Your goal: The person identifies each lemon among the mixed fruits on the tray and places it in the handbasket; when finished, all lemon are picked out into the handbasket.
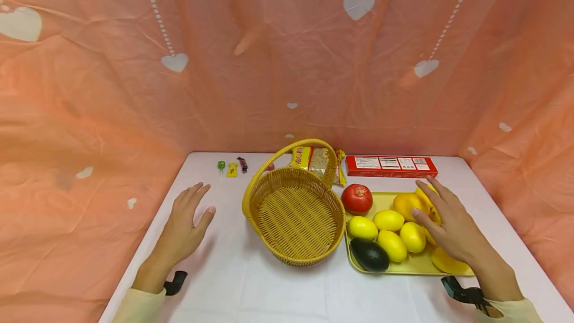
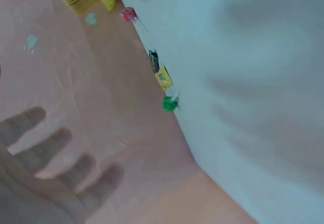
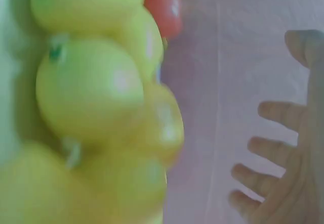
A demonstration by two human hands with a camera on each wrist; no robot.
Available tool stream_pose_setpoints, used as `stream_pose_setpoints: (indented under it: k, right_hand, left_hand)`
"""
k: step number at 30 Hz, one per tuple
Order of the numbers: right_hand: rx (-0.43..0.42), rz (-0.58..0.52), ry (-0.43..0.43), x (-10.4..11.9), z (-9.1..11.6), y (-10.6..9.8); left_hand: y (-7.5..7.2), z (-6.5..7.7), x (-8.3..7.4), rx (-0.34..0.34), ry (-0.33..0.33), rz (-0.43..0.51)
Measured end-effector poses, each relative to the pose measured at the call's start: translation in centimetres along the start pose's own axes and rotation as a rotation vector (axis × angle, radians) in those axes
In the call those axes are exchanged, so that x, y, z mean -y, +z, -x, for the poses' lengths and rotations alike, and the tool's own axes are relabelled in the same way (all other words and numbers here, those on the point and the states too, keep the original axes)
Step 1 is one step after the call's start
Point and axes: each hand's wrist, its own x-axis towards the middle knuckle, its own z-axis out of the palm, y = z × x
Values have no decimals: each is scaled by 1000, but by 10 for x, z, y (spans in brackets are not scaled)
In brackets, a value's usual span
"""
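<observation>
My left hand [image 1: 181, 228] hovers over the left side of the white table, fingers spread and holding nothing. My right hand [image 1: 457, 228] hangs above the right end of a yellow tray [image 1: 421, 269], also holding nothing, and hides part of the fruit there. On the tray lie several lemons [image 1: 392, 246], a dark avocado-like fruit [image 1: 370, 255], an orange-yellow fruit [image 1: 405, 206] and a yellow mango-like fruit [image 1: 448, 262]. A red pomegranate-like fruit [image 1: 357, 198] sits at its far left corner. Between the hands stands a wicker basket [image 1: 293, 258] with its handle up and nothing inside.
Behind the basket lie a yellow food packet [image 1: 316, 160] and a red box [image 1: 391, 166]. Farther left are a green lollipop [image 1: 221, 165], a yellow-wrapped sweet [image 1: 231, 170], a purple-wrapped sweet [image 1: 242, 164] and a pink sweet [image 1: 270, 167]. An orange curtain [image 1: 287, 64] surrounds the table.
</observation>
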Motion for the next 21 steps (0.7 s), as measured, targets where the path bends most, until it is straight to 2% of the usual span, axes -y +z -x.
stream_pose_setpoints:
  k: [4, 7, 10, 13, 16, 19, 21]
  right_hand:
    - [-28, -45, 78, -24, 20, -16]
    - [-83, -53, 117, -42, 37, -24]
    - [-139, -107, 143, -54, 51, -28]
    - [-160, -200, 172, -60, 59, -28]
    - [-149, -283, 203, -62, 60, -26]
    - [-122, -343, 215, -68, 54, -23]
    - [-105, -397, 215, -75, 47, -21]
  left_hand:
    - [-8, 22, 0, -100, 12, 122]
    - [-7, 40, -8, -183, 35, 225]
    - [3, 60, -25, -242, 46, 365]
    - [21, 78, -48, -279, 9, 497]
    - [41, 92, -71, -260, -79, 612]
    - [58, 98, -87, -172, -167, 681]
    - [68, 99, -94, -111, -196, 714]
